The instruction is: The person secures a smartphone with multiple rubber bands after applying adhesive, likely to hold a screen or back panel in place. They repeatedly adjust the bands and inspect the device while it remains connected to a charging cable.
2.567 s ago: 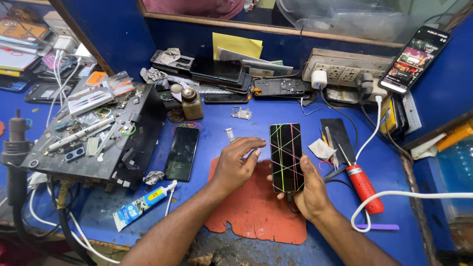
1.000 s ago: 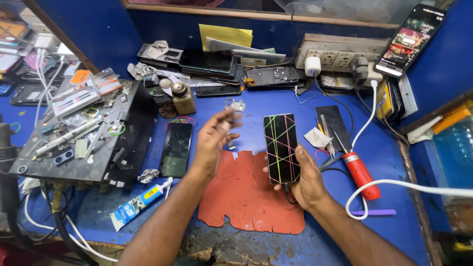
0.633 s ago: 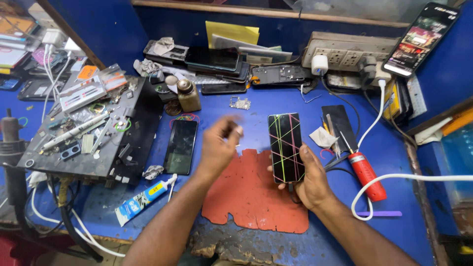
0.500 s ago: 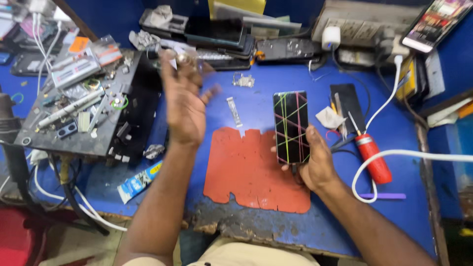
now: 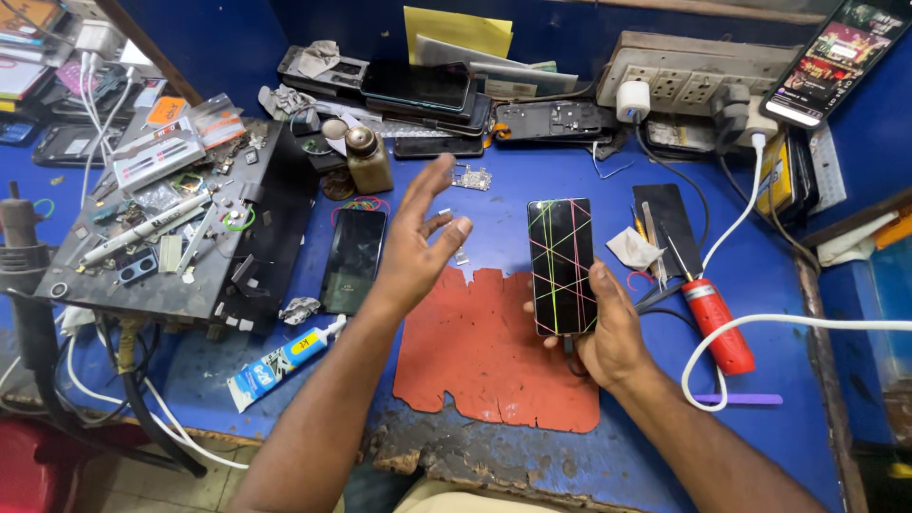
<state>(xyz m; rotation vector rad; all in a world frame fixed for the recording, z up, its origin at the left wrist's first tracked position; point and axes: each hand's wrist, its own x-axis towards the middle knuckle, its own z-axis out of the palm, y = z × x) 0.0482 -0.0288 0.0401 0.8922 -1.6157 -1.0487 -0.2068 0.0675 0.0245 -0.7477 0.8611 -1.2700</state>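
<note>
We see both forearms bare, no sleeves, watch or rings on left hand (image 5: pixel 410 249) or right hand (image 5: pixel 611 334); light cloth at near edge.

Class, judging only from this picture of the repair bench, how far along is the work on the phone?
Done: the phone has its back on, crossed with coloured lines. In hand: the right hand holds it upright over the red mat; the left hand hovers open, empty. Left: the cable at its base remains; the red screwdriver lies unused.

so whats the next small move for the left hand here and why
Probably bring the left hand back down to the phone. It hovers open and empty above the blue bench, while only the right hand grips the phone's lower end, propping it above the red mat.
</note>
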